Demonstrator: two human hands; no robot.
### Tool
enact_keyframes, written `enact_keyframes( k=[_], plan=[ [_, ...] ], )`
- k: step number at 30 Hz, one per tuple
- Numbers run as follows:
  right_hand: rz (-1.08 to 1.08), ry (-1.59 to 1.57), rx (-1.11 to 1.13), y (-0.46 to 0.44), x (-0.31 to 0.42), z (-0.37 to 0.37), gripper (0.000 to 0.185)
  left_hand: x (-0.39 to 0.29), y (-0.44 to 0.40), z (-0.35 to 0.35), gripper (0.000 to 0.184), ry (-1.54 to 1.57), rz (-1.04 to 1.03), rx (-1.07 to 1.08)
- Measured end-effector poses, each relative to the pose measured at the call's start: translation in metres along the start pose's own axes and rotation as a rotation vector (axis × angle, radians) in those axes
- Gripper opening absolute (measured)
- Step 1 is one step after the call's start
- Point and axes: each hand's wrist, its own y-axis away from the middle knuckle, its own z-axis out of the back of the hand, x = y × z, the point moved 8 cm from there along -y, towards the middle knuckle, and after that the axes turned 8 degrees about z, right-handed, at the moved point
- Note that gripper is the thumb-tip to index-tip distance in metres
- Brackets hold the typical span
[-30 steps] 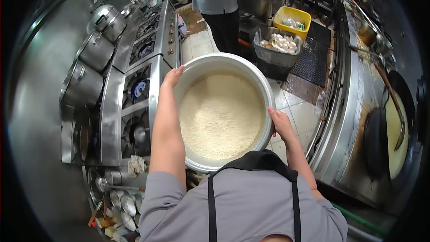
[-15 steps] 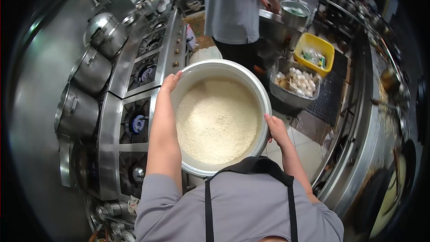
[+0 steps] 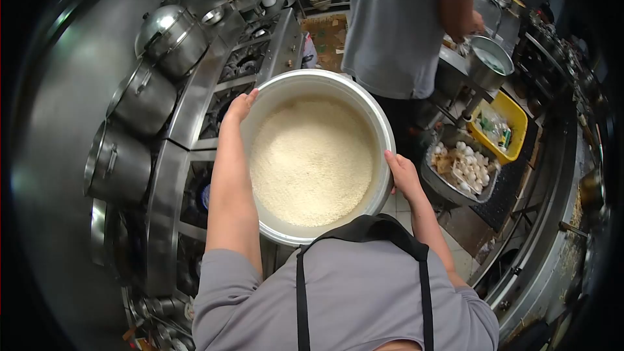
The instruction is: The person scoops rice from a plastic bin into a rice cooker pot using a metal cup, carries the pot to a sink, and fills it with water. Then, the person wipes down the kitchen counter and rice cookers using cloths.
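A large, round metal pot (image 3: 312, 86) is held out in front of my body. Inside it lies a broad heap of white rice grains (image 3: 312, 162), pale and cloudy toward the pot's wall. My left hand (image 3: 242, 105) is closed on the rim at the far left side, its fingers partly hidden. On the right side, my right hand (image 3: 404, 174) grips the rim with the thumb over the top and the fingers below. The pot's near edge is close to my apron (image 3: 364, 227), which covers part of it.
Gas stoves (image 3: 185, 117) run along my left, with big lidded pots (image 3: 120, 162) behind them. A person in a grey shirt (image 3: 393, 32) stands ahead. At right are a yellow tub (image 3: 513, 123), a grey bin (image 3: 448, 185) of white rounded pieces, and a long metal counter (image 3: 546, 286).
The view has shifted, so the person ahead, the tubs and the stoves appear farther right. The person ahead looks nearer. Both hands keep their hold on the pot.
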Motion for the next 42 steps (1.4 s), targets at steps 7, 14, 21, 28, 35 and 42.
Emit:
enact_keyframes(
  k=[7, 14, 21, 28, 35, 42],
  plan=[
    [0.019, -0.069, -0.047, -0.116, 0.008, -0.058, 0.049, -0.014, -0.142, 0.046, 0.082, -0.045, -0.068, -0.094],
    [-0.046, -0.042, -0.125, -0.205, 0.007, -0.075, 0.048, -0.044, -0.263, 0.036, 0.076, -0.049, -0.142, -0.021],
    [-0.051, 0.074, -0.144, -0.323, 0.024, -0.064, 0.051, -0.076, -0.384, 0.026, 0.078, -0.006, -0.127, -0.002],
    [0.04, 0.217, -0.259, -0.417, 0.023, -0.054, 0.05, -0.109, -0.467, 0.031, 0.079, 0.043, -0.1, 0.044],
    [0.041, 0.189, -0.328, -0.52, 0.024, -0.056, 0.05, -0.157, -0.586, 0.031, 0.076, 0.022, -0.211, 0.017],
    [-0.007, 0.119, -0.413, -0.615, 0.036, -0.06, 0.049, -0.241, -0.709, 0.034, 0.072, 0.004, -0.332, 0.058]
  ],
)
